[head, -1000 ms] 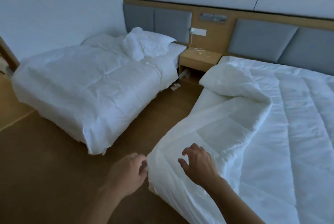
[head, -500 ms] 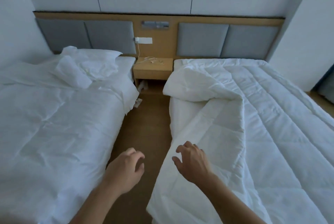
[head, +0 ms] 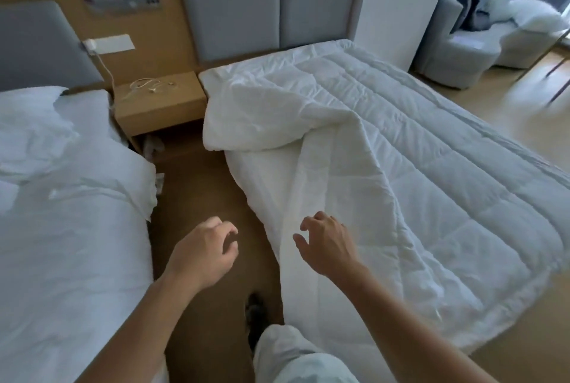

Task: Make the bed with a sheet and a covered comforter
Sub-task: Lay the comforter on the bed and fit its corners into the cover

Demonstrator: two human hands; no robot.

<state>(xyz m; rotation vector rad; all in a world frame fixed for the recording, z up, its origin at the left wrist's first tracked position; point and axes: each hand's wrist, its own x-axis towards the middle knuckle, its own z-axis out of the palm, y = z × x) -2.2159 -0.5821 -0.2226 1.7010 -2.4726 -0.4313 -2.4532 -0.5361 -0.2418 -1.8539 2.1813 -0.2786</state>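
Since a second ago, the left hand [head: 203,251] has let go of the comforter [head: 401,166] edge, and my view has swung right, bringing the armchair [head: 456,55] into frame. Left hand: over the brown floor [head: 209,191] between the two beds, fingers loosely curled, holding nothing. Right hand [head: 327,243]: above the comforter's near left edge, fingers half curled, empty; I cannot tell whether it touches. Comforter: spread across the right-hand bed, left side folded back on itself. Nightstand [head: 160,104]: carries a coiled white cable [head: 145,85]. Armchair: holds heaped white bedding [head: 536,16] and a dark item [head: 472,9].
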